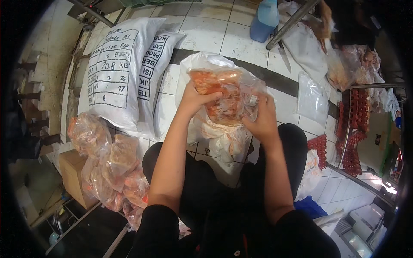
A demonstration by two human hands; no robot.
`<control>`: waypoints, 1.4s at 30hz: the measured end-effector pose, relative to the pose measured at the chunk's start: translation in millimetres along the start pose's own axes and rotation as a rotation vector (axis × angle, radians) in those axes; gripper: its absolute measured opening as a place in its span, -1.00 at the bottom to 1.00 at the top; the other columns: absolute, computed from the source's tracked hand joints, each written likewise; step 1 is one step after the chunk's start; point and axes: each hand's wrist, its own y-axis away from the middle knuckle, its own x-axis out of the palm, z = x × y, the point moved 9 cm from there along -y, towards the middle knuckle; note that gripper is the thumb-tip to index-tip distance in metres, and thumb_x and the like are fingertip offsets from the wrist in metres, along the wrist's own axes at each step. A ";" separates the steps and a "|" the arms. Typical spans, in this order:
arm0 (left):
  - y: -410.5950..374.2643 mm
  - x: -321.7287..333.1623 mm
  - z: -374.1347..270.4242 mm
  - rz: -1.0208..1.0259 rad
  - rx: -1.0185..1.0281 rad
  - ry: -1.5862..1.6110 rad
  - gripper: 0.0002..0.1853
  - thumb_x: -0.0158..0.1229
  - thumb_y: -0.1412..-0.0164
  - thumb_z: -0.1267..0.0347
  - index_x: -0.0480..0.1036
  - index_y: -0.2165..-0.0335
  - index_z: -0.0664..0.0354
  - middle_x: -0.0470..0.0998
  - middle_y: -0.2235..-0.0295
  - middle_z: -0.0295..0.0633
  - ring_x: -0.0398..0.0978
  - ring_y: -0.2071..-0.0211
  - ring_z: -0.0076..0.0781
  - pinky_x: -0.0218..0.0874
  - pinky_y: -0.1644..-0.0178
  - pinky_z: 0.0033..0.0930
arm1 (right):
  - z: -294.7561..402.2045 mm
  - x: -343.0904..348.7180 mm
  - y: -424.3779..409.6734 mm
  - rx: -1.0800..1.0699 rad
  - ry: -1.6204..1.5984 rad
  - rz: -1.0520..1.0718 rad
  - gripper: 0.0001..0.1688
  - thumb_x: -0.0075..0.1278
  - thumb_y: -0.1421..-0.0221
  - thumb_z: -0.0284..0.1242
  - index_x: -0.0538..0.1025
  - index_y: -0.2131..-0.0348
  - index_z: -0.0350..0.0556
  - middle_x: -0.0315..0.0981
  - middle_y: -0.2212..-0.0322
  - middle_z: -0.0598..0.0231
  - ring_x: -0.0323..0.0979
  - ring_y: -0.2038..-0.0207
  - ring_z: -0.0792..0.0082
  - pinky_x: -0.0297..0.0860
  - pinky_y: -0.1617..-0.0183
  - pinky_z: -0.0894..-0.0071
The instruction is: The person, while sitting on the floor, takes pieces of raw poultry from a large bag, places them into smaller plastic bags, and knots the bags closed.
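Between my two hands is a clear plastic bag (pixel 224 101) with orange-red contents that look like raw meat. My left hand (pixel 198 101) grips its left side, thumb across the front. On the right, my right hand (pixel 263 121) has hold of the looser, crumpled plastic. The bag is slightly blurred, and its underside is hidden. Directly beneath and behind it, a white plastic sack (pixel 229 138) lies crumpled on the tiled floor between my knees.
Two filled white sacks (pixel 111 74) bearing writing lie at left, above several meat-filled bags (pixel 108 164) and a cardboard box (pixel 75 177). A knife (pixel 285 59), blue-liquid jug (pixel 264 24), clear plastic bags (pixel 311 96) and red egg trays (pixel 351 138) are at right. Another person (pixel 351 22) is upper right.
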 end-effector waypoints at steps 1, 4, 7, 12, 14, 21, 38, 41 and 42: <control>-1.4 9.4 -2.1 0.027 0.009 -0.025 -0.14 0.57 0.19 0.44 0.29 -0.08 0.33 0.53 0.05 -0.14 0.52 0.03 -0.38 0.37 -0.06 -0.35 | 10.8 -1.2 -10.6 -0.049 -0.112 0.095 -0.01 0.38 0.18 -0.42 0.27 -0.22 -0.13 0.31 -0.08 -0.03 0.19 -0.26 0.08 0.23 -0.26 0.04; 5.2 32.5 -19.3 0.095 0.049 -0.054 -0.15 0.57 0.20 0.45 0.29 -0.07 0.31 0.51 0.04 -0.13 0.50 0.00 -0.36 0.34 -0.10 -0.32 | 29.1 31.3 -27.0 -0.036 -0.575 0.360 -0.11 0.39 0.12 -0.42 0.32 -0.17 -0.18 0.34 -0.11 0.07 0.33 -0.16 0.14 0.34 -0.20 0.10; 4.7 50.6 -27.4 0.121 0.097 -0.058 -0.24 0.53 0.10 0.41 0.31 -0.05 0.28 0.50 0.04 -0.15 0.49 0.00 -0.37 0.31 -0.12 -0.32 | -49.0 101.1 -8.2 0.378 -1.180 0.465 -0.16 0.37 0.11 -0.48 0.34 -0.15 -0.20 0.41 -0.05 0.16 0.45 -0.04 0.26 0.47 -0.10 0.16; -0.1 27.7 -8.3 0.168 -0.079 0.064 -0.33 0.17 -0.27 0.03 0.24 -0.16 0.23 0.43 -0.09 -0.22 0.39 0.25 -0.59 0.22 0.24 -0.55 | -99.4 137.2 28.0 0.465 -1.547 0.247 -0.25 0.19 -0.03 -0.62 0.29 -0.19 -0.06 0.45 0.03 0.23 0.49 0.02 0.26 0.51 -0.01 0.23; 0.7 9.4 5.6 0.114 -0.229 -0.020 -0.28 -0.05 -0.37 -0.14 0.21 -0.19 0.22 0.41 -0.11 -0.23 0.30 0.41 -0.61 0.11 0.37 -0.59 | -82.3 123.7 32.5 0.466 -1.718 0.076 -0.31 0.15 -0.06 -0.62 0.31 -0.17 -0.04 0.45 0.06 0.24 0.50 0.03 0.21 0.53 0.02 0.17; -2.6 14.4 -0.7 0.002 -0.269 0.280 -0.10 -0.28 -0.33 -0.33 0.17 -0.19 0.28 0.46 -0.03 -0.17 0.02 0.64 -0.63 -0.07 0.52 -0.57 | -64.9 18.1 4.2 0.162 -1.462 -0.198 -0.32 0.24 -0.03 -0.47 0.37 -0.14 -0.05 0.43 -0.02 0.21 0.45 -0.06 0.20 0.43 -0.14 0.13; 0.8 -31.3 3.0 -0.248 -0.223 0.120 -0.04 -0.26 -0.31 -0.34 0.53 0.10 0.44 0.55 0.44 -0.26 0.22 0.63 -0.62 0.07 0.51 -0.54 | -147.3 110.6 -72.4 0.144 0.590 0.647 -0.26 0.18 0.00 -0.19 0.41 -0.15 -0.04 0.60 0.24 -0.01 0.56 0.09 0.01 0.45 -0.01 0.03; -0.2 -29.3 4.4 -0.044 -0.284 -0.313 -0.17 -0.12 -0.32 -0.26 0.56 0.16 0.40 0.53 0.46 -0.29 0.29 0.58 -0.59 0.09 0.50 -0.49 | -174.3 65.2 -63.6 0.078 1.057 0.709 -0.25 0.11 -0.06 -0.36 0.32 -0.25 0.08 0.62 0.25 0.02 0.58 0.15 -0.06 0.48 0.06 -0.07; -3.3 -43.2 18.2 -0.121 -0.273 -0.375 -0.35 0.01 -0.34 -0.12 0.54 0.27 0.36 0.48 0.52 -0.33 0.25 0.60 -0.61 0.04 0.52 -0.51 | -166.9 54.9 -60.2 0.073 1.047 0.711 -0.21 0.10 -0.05 -0.42 0.28 -0.27 0.10 0.61 0.27 0.00 0.59 0.18 -0.05 0.49 0.09 -0.07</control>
